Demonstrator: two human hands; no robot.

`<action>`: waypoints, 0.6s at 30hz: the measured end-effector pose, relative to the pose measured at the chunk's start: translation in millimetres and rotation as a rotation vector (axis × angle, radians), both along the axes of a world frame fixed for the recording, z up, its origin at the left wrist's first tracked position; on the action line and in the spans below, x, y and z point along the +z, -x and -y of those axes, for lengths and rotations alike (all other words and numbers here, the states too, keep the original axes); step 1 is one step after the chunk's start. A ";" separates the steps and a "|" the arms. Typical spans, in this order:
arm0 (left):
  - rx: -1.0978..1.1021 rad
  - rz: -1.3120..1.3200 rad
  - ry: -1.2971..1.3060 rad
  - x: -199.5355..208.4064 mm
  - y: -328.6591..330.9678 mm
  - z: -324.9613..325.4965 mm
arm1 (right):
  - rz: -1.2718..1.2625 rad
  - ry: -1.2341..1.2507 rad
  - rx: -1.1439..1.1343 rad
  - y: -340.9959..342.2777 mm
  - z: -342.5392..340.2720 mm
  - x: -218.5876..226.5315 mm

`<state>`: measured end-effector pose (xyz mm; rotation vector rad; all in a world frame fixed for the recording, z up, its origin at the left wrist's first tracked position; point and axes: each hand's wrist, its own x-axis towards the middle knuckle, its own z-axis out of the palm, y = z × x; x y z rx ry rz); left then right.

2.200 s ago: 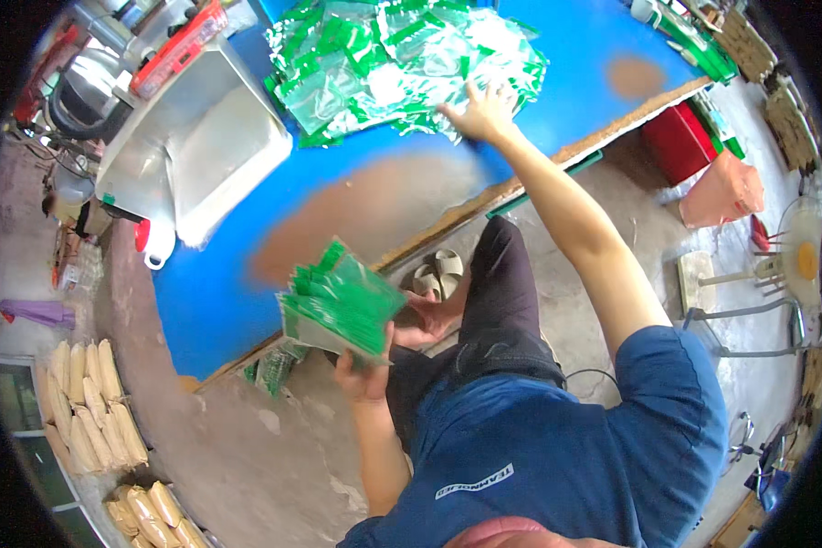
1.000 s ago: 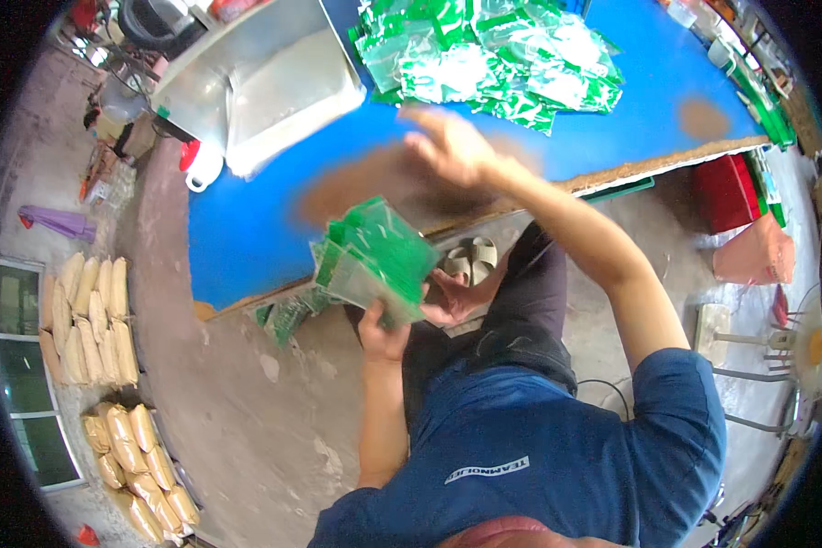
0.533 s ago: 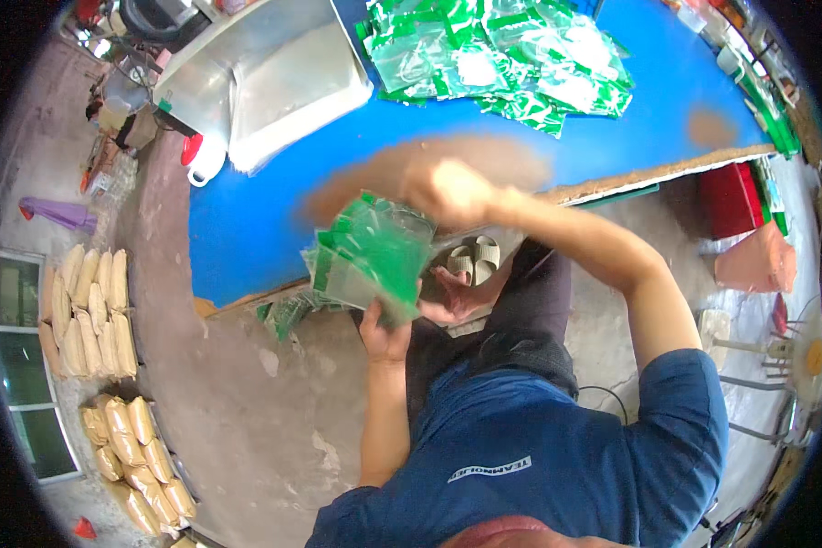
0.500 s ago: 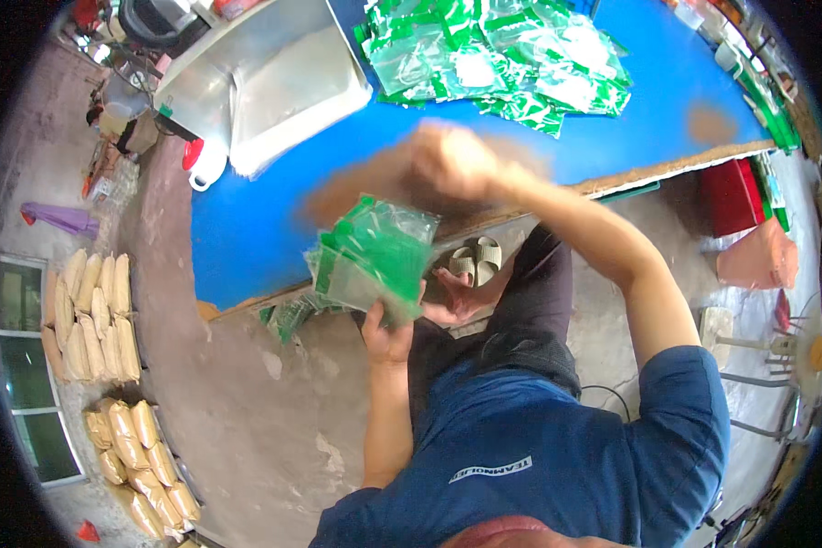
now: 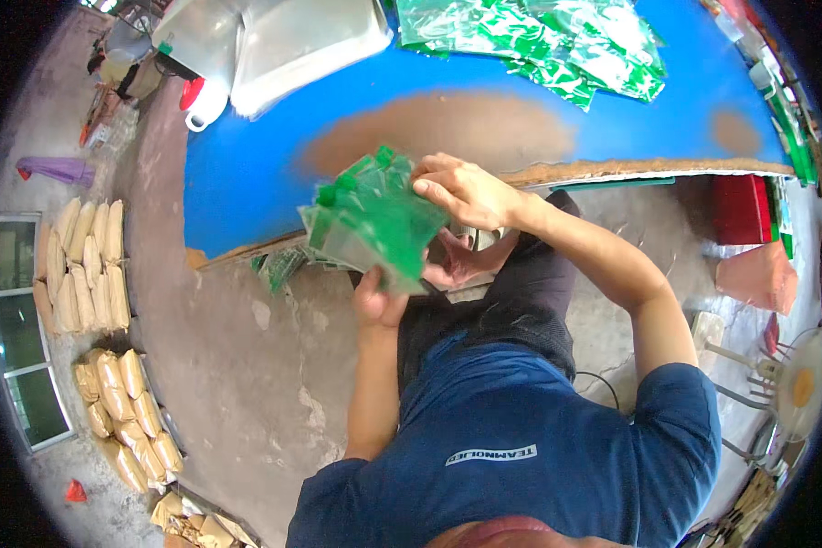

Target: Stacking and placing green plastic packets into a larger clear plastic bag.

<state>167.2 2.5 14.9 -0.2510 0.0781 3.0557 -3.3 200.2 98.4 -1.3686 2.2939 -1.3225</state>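
Observation:
My left hand grips a fanned stack of green and clear plastic bags by its lower edge, thumb on top. The stack is held in front of the blue table's near edge, its far corners overlapping the tabletop. My right hand is closed at the stack's upper right edge, with the thumb and fingertips at a bag's border. Whether it pinches one bag or several is hidden. A large heap of similar green and clear bags lies on the far side of the table.
The blue table has a worn brown patch. At its left are a metal tray and a white mug. More bags show below the table edge. Packed tan sacks stand at left, a red box and fan at right.
My right hand has come down from over the table to the bag stack's edge. The stack has shifted slightly up in view, and the view has tilted so the table sits higher.

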 end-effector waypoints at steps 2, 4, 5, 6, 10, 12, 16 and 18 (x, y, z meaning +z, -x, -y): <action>0.008 -0.028 0.128 -0.6 6.5 -7.2 | 0.058 0.018 -0.242 3.0 9.4 7.4; 0.046 0.004 0.217 -3.8 8.9 -9.7 | 0.203 -0.048 -0.412 17.2 17.5 -0.1; 0.090 0.049 0.304 -4.2 7.5 -9.1 | 0.318 0.000 -0.333 -2.7 22.8 13.5; 0.093 0.047 0.307 -3.1 5.3 -8.2 | 0.305 -0.017 -0.235 -20.5 26.8 19.5; 0.191 0.004 0.738 55.2 34.2 -8.6 | 0.084 0.099 -0.112 -20.9 22.8 38.3; 0.258 -0.173 1.203 86.0 59.4 10.1 | 0.070 0.267 -0.089 -6.9 21.0 62.5; 0.085 -0.412 1.720 122.8 121.8 30.2 | -0.004 0.298 -0.106 36.7 9.8 41.1; -0.040 -0.409 1.454 113.0 142.0 27.4 | 0.150 0.250 -0.088 46.4 6.2 12.2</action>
